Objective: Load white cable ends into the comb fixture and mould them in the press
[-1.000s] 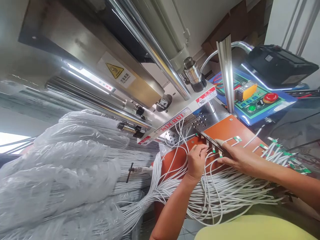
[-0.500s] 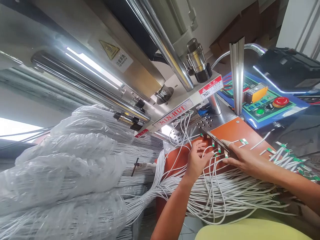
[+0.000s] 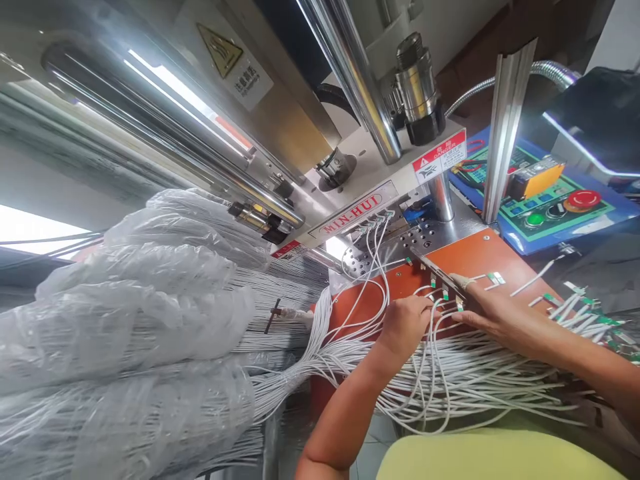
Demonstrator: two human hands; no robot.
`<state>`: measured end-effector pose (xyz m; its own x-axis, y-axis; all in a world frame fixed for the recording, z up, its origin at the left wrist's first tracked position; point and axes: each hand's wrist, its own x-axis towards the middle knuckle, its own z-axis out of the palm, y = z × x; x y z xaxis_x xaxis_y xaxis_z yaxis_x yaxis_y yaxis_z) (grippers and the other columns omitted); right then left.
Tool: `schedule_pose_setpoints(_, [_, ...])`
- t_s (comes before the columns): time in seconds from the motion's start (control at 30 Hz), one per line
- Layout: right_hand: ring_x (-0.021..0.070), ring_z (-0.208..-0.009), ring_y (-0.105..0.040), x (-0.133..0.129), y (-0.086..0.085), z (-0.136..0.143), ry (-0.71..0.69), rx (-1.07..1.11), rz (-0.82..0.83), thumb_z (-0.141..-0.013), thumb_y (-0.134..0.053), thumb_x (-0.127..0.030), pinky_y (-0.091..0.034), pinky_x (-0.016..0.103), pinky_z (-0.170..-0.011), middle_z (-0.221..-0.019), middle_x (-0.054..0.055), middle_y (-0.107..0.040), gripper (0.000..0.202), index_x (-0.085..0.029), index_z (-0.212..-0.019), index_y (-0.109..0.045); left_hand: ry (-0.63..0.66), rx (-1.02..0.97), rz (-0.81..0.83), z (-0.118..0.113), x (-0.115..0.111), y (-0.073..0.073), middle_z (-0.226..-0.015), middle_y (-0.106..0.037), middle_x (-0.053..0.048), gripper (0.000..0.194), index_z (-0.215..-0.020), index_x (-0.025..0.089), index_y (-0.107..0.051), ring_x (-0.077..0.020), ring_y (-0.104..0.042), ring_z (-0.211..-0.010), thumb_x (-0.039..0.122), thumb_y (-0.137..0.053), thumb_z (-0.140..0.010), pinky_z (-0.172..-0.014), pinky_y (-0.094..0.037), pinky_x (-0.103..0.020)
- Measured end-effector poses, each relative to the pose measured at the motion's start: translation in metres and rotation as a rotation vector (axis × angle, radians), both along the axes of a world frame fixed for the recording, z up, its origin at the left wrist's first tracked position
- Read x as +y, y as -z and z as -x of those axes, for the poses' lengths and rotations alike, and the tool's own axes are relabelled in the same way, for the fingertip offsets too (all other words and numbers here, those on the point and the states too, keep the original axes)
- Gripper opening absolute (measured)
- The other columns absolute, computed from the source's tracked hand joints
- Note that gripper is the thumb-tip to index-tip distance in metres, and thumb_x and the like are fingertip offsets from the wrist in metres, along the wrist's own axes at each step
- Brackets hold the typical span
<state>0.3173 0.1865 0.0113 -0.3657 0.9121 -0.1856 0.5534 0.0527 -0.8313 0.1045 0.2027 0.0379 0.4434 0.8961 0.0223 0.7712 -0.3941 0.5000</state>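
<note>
My right hand (image 3: 487, 312) grips the near end of a narrow metal bar-shaped fixture (image 3: 436, 270), thumb on one side and fingers on the other. Several white cables with small green-and-metal connectors (image 3: 445, 294) lie along the fixture's edge. Close beside it, my left hand (image 3: 406, 323) is closed, its fingertips pinching a white cable (image 3: 427, 288) near its connector end; the fingertips are partly hidden. Beneath both hands spreads an orange work surface (image 3: 360, 308), with a thick bundle of white cables (image 3: 465, 380) across its near side.
A press marked MIN-HUI (image 3: 353, 215) stands ahead, with several cable ends in its die area. A blue control panel (image 3: 530, 237) with a red button is at right. Plastic-wrapped cable bundles (image 3: 150, 320) pile up at left. Connector-ended cables (image 3: 585, 313) lie at far right.
My left hand has moved toward the fixture and its spread fingers have closed on a cable near the connectors. My right hand keeps its hold. The camera view has shifted slightly.
</note>
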Motion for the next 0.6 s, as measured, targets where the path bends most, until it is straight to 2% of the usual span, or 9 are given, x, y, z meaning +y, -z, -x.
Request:
schedule_pose_setpoints(0.1, [0.032, -0.087, -0.067, 0.0, 0.0, 0.0, 0.01, 0.0, 0.001, -0.085, -0.05, -0.057, -0.049, 0.04, -0.079, -0.088, 0.007, -0.072, 0.068, -0.027, -0.144, -0.035, -0.064, 0.087, 0.027, -0.009, 0.005, -0.001, -0.072, -0.069, 0.0, 0.008, -0.079, 0.022, -0.07, -0.0151, -0.061, -0.062, 0.019, -0.075, -0.074, -0.057, -0.042, -0.025])
schedule_pose_setpoints(0.23, [0.0301, -0.088, -0.067, -0.001, 0.001, 0.0, 0.021, 0.035, -0.009, -0.085, -0.051, -0.053, -0.049, 0.039, -0.08, -0.095, 0.007, -0.072, 0.067, -0.027, -0.145, -0.034, -0.1, 0.14, 0.04, -0.012, 0.001, -0.01, -0.069, -0.068, 0.0, 0.009, -0.071, 0.022, -0.067, -0.0157, -0.06, -0.062, 0.016, -0.072, -0.075, -0.057, -0.041, -0.025])
schedule_pose_setpoints(0.33, [0.0296, -0.09, -0.067, -0.001, 0.003, 0.001, 0.029, 0.042, -0.018, -0.086, -0.051, -0.053, -0.049, 0.038, -0.079, -0.097, 0.006, -0.071, 0.067, -0.028, -0.145, -0.033, -0.134, 0.013, 0.041, -0.003, -0.008, -0.023, -0.069, -0.068, 0.001, 0.011, -0.071, 0.022, -0.066, -0.0152, -0.062, -0.066, 0.014, -0.066, -0.079, -0.061, -0.045, -0.024])
schedule_pose_setpoints(0.43, [0.0288, -0.091, -0.067, -0.003, 0.004, 0.002, 0.043, 0.033, -0.022, -0.087, -0.05, -0.054, -0.049, 0.037, -0.079, -0.101, 0.007, -0.071, 0.066, -0.029, -0.145, -0.032, -0.27, -0.227, 0.078, 0.009, -0.011, -0.035, -0.072, -0.069, 0.001, 0.006, -0.087, 0.021, -0.067, -0.0134, -0.063, -0.064, 0.019, -0.062, -0.084, -0.063, -0.049, -0.023])
schedule_pose_setpoints(0.5, [0.028, -0.091, -0.067, -0.004, 0.004, 0.003, 0.053, 0.025, -0.025, -0.087, -0.05, -0.053, -0.049, 0.036, -0.079, -0.103, 0.007, -0.071, 0.065, -0.029, -0.145, -0.033, -0.332, -0.327, 0.055, 0.015, -0.005, -0.04, -0.075, -0.071, 0.0, 0.013, -0.097, 0.02, -0.068, -0.0124, -0.064, -0.061, 0.023, -0.061, -0.086, -0.063, -0.051, -0.023])
schedule_pose_setpoints(0.6, [0.0275, -0.09, -0.067, -0.004, 0.006, 0.003, 0.065, -0.002, -0.044, -0.088, -0.049, -0.054, -0.049, 0.035, -0.078, -0.103, 0.007, -0.071, 0.065, -0.028, -0.145, -0.034, -0.27, -0.324, -0.078, 0.018, 0.016, -0.037, -0.08, -0.073, -0.002, 0.013, -0.094, 0.02, -0.071, -0.0134, -0.065, -0.066, 0.023, -0.061, -0.086, -0.068, -0.053, -0.026])
